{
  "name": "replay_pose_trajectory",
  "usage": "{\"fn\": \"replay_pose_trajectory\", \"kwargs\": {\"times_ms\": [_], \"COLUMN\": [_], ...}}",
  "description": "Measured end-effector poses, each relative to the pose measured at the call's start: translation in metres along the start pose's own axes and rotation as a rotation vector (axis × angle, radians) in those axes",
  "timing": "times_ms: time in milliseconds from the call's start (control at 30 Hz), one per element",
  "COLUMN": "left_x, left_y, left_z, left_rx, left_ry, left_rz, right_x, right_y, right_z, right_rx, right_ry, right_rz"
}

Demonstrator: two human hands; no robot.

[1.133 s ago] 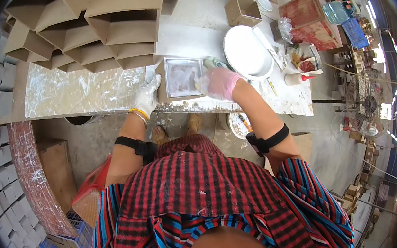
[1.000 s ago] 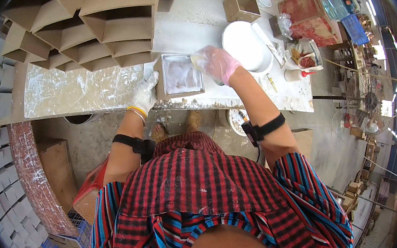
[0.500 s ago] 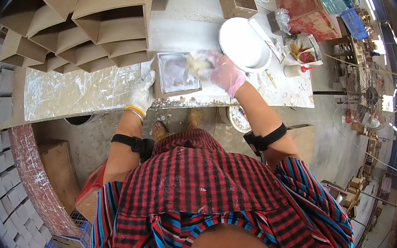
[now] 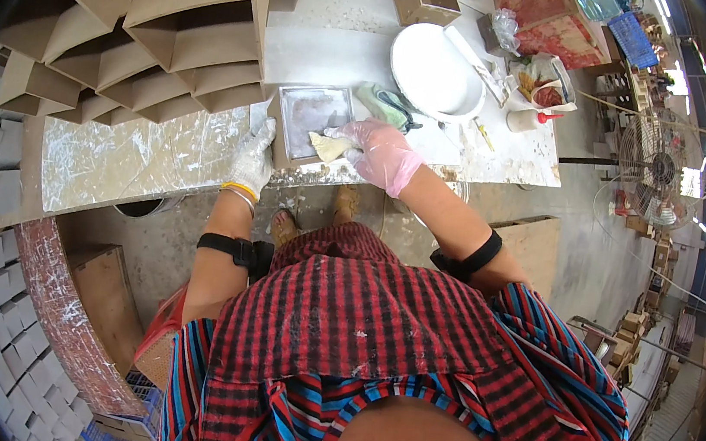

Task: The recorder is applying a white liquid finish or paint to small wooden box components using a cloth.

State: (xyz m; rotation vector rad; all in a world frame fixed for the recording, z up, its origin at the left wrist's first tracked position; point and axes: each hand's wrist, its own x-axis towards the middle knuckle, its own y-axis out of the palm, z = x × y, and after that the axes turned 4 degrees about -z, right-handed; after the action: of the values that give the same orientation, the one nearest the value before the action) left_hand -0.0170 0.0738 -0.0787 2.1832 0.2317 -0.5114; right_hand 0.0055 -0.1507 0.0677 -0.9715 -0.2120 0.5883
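Note:
A shallow brown board box lies on the worktable, its recessed inside smeared with a thin whitish film. My left hand, in a white knitted glove with a yellow cuff, is closed against the box's left wall; the grip is partly hidden. In a thin pink plastic glove, my right hand pinches a cream-coloured cloth or sponge at the box's near right corner. Beyond that hand, a crumpled greenish cloth or bag rests beside a round white tub of white material.
Stacked brown open boxes crowd the table's left. Another open box stands at the back. Toward the right are a bottle with a red nozzle, a yellow-handled tool and a standing fan. The table's front edge runs close to me.
My right hand has drawn the cream piece nearer to me, from the box's far right side to its near right corner. The box's inside shows less white. The greenish piece has come into sight.

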Motion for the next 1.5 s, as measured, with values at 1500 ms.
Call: {"fn": "replay_pose_trajectory", "kwargs": {"times_ms": [1500], "left_x": [0.011], "left_y": [-0.018], "left_z": [0.006], "left_rx": [-0.013], "left_ry": [-0.056], "left_rz": [0.027], "right_x": [-0.011], "right_y": [-0.005], "right_z": [-0.015], "right_rx": [0.77], "right_ry": [0.062], "right_rz": [-0.237]}}
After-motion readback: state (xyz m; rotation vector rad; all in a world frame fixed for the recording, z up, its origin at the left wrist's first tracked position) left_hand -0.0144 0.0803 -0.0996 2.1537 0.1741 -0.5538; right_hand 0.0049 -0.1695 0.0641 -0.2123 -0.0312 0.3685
